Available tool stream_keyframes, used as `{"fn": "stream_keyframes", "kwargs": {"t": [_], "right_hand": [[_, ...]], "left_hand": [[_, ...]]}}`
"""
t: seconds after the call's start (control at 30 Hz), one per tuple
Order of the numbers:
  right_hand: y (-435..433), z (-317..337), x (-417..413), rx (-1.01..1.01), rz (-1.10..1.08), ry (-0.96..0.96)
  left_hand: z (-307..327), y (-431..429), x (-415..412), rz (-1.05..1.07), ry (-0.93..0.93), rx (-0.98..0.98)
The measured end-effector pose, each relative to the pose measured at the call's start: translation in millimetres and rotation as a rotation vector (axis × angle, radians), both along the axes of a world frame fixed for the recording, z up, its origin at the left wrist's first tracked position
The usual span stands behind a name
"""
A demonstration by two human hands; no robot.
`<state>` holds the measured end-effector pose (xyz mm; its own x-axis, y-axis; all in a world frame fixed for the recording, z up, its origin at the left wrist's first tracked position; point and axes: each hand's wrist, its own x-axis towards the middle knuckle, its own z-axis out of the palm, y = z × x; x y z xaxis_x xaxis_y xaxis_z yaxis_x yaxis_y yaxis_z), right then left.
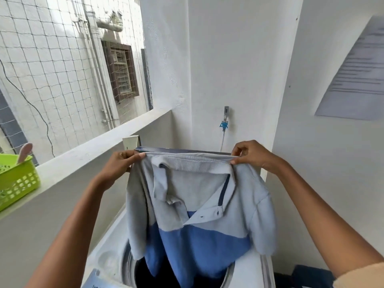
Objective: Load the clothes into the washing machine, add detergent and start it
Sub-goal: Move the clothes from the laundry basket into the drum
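I hold a polo shirt [199,206], pale grey-blue on top and mid blue below, spread out by its shoulders above the open top-loading washing machine [108,256]. My left hand [120,165] pinches its left shoulder and my right hand [251,154] pinches the right one. The shirt's lower part hangs into the dark drum opening [145,275]. The raised lid [176,150] stands behind the shirt. No detergent is visible.
A white parapet ledge [93,156] runs along the left, bearing a green plastic basket [16,179] with a pink handle in it. A tap with a blue hose fitting [224,121] is on the back wall. A dark object [311,275] lies at lower right.
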<state>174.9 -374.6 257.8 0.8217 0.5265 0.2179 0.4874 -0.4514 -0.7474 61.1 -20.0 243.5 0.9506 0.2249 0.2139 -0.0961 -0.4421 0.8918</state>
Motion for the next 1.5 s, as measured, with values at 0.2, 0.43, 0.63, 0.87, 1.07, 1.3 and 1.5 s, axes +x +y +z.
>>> {"fn": "stream_keyframes", "kwargs": {"t": [0.2,0.43,0.63,0.87,1.07,1.3,1.5], "right_hand": [[19,-25,-3,-0.012,-0.102,-0.118],[48,-88,-3,0.026,-0.281,-0.018],[28,-169,-13,-0.305,-0.185,0.415],[0,-196,-38,-0.378,0.085,0.747],[-34,-212,-46,-0.03,-0.106,0.789],[-122,-241,-60,0.481,-0.446,0.864],[-239,-312,-82,0.619,-0.81,0.909]], "left_hand": [[-9,-10,13,0.119,-0.06,0.053],[-63,-9,36,0.391,0.047,-0.003],[-143,-2,30,0.18,0.632,0.189],[-173,-38,25,-0.086,0.835,0.305],[-181,-123,43,-0.318,0.87,0.304],[-182,-292,69,-0.622,0.758,0.19],[-239,-444,85,-0.836,0.858,0.259]]}}
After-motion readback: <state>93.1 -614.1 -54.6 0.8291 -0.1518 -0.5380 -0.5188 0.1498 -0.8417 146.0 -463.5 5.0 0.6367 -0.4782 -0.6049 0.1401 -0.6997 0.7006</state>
